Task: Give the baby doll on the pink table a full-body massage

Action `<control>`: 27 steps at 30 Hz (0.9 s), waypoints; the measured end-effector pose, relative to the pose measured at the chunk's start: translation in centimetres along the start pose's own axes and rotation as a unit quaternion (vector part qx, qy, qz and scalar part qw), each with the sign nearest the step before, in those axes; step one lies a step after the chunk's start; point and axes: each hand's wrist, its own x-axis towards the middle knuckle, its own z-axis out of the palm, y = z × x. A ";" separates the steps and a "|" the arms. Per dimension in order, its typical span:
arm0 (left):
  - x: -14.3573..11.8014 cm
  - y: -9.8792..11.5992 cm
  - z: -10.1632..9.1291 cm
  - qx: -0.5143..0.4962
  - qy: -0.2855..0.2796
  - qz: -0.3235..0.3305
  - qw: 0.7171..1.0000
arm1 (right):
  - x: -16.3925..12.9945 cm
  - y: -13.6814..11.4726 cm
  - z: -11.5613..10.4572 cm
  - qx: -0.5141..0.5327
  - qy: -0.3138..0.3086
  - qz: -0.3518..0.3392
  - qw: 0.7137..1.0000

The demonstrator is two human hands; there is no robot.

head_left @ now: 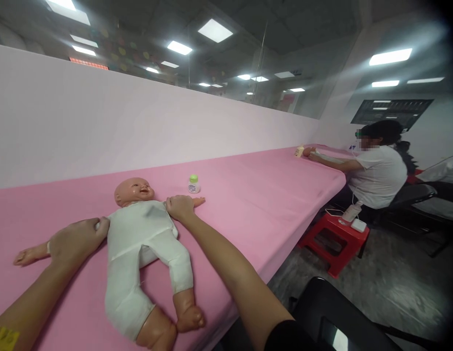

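A baby doll (139, 229) with a white cloth body lies on its back on the pink-covered table (234, 195), its head toward the wall. My left hand (78, 239) is wrapped around the doll's arm at the left, and the doll's small hand sticks out beyond it. Around the doll's other arm, close to the shoulder, my right hand (179, 207) is closed, with the doll's fingers showing past it. A small bottle with a green cap (193, 185) stands just behind my right hand. The doll's bare feet point toward me.
A white wall with glass above (157, 122) runs along the table's back. Farther right, a person in a white shirt (380, 175) handles another doll (310, 151) beside a pale bottle (299, 151). A red stool (336, 241) holds several items; a black chair (332, 312) stands near me.
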 end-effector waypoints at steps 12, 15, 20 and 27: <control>-1.4 2.2 -1.8 0.082 0.036 0.024 0.996 | -4.0 4.2 -1.0 0.024 0.105 -0.035 0.994; -1.5 2.2 -1.5 0.089 0.066 0.041 0.993 | -4.6 4.7 -0.8 0.044 0.115 -0.040 0.992; -1.8 1.9 -0.4 0.089 0.163 0.079 0.979 | -4.7 4.7 -0.6 0.073 0.120 -0.041 0.989; -4.1 3.4 -0.8 0.006 0.275 0.144 0.951 | -5.1 5.5 -0.4 0.090 0.099 -0.086 0.987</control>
